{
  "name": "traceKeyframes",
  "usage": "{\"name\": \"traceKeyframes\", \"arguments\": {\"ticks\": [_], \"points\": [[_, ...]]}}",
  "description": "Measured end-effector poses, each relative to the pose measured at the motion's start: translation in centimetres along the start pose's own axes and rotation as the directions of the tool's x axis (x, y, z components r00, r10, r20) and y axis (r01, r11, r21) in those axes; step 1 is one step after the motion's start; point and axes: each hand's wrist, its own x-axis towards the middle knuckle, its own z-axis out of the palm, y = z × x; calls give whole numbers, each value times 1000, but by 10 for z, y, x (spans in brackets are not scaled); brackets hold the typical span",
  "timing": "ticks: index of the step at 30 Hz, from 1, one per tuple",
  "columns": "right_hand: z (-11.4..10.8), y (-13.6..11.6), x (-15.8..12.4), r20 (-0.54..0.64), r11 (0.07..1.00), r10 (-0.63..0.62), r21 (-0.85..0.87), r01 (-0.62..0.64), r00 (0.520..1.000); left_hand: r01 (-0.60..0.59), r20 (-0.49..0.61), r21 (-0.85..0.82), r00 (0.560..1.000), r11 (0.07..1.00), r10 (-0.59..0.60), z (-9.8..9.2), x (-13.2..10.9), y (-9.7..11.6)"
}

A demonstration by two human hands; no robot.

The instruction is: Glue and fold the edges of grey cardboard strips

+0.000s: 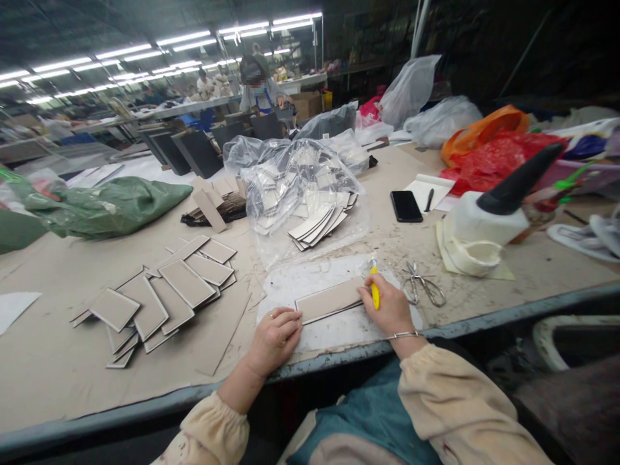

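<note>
A beige rectangular card piece [328,301] lies on a white glue-stained board [334,326] at the table's near edge. My left hand [275,336] rests with curled fingers on the piece's left end, holding it down. My right hand [387,305] is closed around a yellow-handled brush [374,284] at the piece's right end. Several finished beige cards with white borders [165,297] lie spread to the left.
Small scissors [423,287] lie right of my right hand. A white glue bottle with a black spout [489,219], a black phone [405,205], a clear plastic bag of cards [305,194], a green bag [106,203] and other bags fill the table. People work at benches behind.
</note>
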Motion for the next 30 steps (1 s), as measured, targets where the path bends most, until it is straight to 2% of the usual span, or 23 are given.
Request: {"name": "traceKeyframes", "arguments": {"ticks": [21,30], "points": [[2,2,1,-2,997,-15,-69,15,1000,5,11,-2,1000,1000,-5,-1,0,2],[4,0,1,58,996,26,-91,-21,998,-8,7,2,1000,1000,8,-2,2,2]]}}
